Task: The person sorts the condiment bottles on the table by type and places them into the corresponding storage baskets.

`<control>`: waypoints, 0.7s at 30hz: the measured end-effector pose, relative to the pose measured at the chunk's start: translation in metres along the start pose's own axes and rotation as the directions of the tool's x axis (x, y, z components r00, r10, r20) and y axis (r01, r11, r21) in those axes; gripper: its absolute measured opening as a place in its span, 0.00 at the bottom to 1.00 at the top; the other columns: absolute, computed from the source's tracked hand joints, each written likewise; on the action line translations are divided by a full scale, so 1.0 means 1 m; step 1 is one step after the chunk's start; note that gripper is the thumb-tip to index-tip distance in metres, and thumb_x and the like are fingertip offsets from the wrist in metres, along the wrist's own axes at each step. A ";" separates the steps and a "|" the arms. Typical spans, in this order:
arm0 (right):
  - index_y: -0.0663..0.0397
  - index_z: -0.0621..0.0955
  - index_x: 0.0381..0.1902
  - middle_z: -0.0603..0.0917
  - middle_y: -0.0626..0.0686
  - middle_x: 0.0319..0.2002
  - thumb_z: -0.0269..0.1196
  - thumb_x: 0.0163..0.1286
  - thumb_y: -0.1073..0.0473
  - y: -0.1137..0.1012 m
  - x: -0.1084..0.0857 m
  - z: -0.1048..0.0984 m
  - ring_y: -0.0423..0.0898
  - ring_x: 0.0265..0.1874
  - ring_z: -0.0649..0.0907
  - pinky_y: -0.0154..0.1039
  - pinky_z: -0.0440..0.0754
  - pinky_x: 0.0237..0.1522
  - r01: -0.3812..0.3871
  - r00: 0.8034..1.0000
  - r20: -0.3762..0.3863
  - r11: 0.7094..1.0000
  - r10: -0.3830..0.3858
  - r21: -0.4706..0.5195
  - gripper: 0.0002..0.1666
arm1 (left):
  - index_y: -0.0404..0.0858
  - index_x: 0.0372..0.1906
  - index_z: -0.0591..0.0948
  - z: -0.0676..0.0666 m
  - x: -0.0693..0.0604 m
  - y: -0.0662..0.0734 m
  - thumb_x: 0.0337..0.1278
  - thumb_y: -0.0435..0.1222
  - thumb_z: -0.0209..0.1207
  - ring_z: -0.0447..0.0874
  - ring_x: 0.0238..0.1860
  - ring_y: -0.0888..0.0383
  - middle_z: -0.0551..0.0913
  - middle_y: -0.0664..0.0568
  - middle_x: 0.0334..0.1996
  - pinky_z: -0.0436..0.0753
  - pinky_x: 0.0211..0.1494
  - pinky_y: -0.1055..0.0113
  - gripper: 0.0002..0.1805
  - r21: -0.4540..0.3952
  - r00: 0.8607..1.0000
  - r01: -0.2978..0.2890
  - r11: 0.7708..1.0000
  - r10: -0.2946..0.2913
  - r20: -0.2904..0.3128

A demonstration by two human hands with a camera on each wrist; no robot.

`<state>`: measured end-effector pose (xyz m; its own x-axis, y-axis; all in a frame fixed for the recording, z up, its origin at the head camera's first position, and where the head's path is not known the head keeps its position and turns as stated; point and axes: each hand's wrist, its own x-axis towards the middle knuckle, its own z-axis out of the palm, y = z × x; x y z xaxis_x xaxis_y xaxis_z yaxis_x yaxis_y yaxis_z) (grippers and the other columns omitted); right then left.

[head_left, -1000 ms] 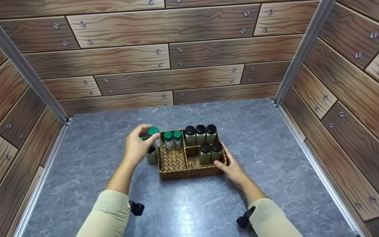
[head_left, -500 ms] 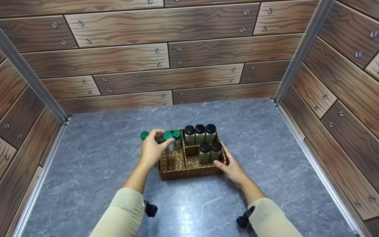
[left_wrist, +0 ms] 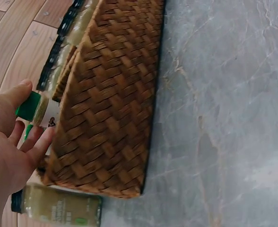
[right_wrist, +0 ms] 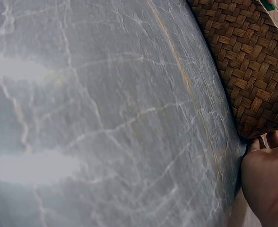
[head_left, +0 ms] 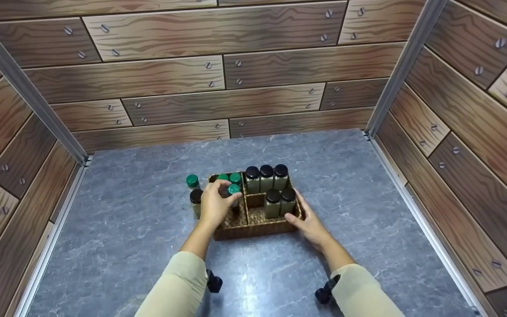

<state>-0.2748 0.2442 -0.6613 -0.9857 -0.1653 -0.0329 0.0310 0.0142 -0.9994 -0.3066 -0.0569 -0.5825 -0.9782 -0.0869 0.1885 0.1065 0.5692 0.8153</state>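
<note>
My left hand pinches a green-capped spice jar by its cap, over the left compartment of a woven basket. In the left wrist view, thumb and fingers hold the green cap, and the basket wall hides the jar's lower part. Behind it, two more green-capped jars stand in that compartment, partly covered by the hand. My right hand grips the basket's front right corner, thumb at the front rim, fingers along the side. Black-capped jars fill the back right compartment; two others stand in the front right one.
Left of the basket, a green-capped jar and a black-capped jar stand on the grey marbled tabletop. Wood-patterned walls with metal corner strips enclose the back and both sides.
My left hand has carried the green-capped jar rightward, from the basket's left edge to over its left compartment, in front of the two jars there. The right hand stays at the basket's corner.
</note>
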 end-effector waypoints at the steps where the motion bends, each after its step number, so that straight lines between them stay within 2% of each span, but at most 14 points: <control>1: 0.38 0.51 0.90 0.49 0.59 0.90 0.68 0.78 0.63 0.000 0.000 0.000 0.62 0.89 0.50 0.59 0.45 0.89 -0.003 1.000 -0.001 1.000 0.003 -0.002 0.55 | 0.38 0.54 0.86 0.002 0.000 -0.001 0.59 0.43 0.79 0.86 0.51 0.45 0.86 0.42 0.51 0.87 0.56 0.50 0.23 0.005 1.000 0.001 1.000 -0.001 0.003; 8: 0.35 0.52 0.90 0.50 0.58 0.90 0.68 0.78 0.63 0.002 0.000 0.000 0.61 0.89 0.51 0.58 0.47 0.89 0.004 1.000 -0.002 1.000 -0.004 -0.005 0.55 | 0.38 0.54 0.86 0.012 0.001 -0.007 0.59 0.43 0.79 0.87 0.53 0.44 0.87 0.42 0.49 0.87 0.59 0.49 0.22 -0.005 1.000 0.014 1.000 -0.014 0.010; 21: 0.37 0.50 0.91 0.49 0.55 0.90 0.68 0.78 0.63 0.000 -0.001 -0.001 0.57 0.88 0.51 0.54 0.49 0.89 -0.001 1.000 0.017 1.000 0.000 0.028 0.55 | 0.39 0.52 0.86 0.022 0.004 -0.007 0.56 0.43 0.81 0.88 0.54 0.43 0.88 0.41 0.49 0.86 0.62 0.47 0.23 -0.024 0.996 0.035 0.999 -0.037 -0.082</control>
<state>-0.2739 0.2449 -0.6616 -0.9827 -0.1823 -0.0332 0.0362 -0.0130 -0.9993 -0.3151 -0.0433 -0.5998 -0.9636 -0.1744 0.2027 0.0767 0.5460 0.8342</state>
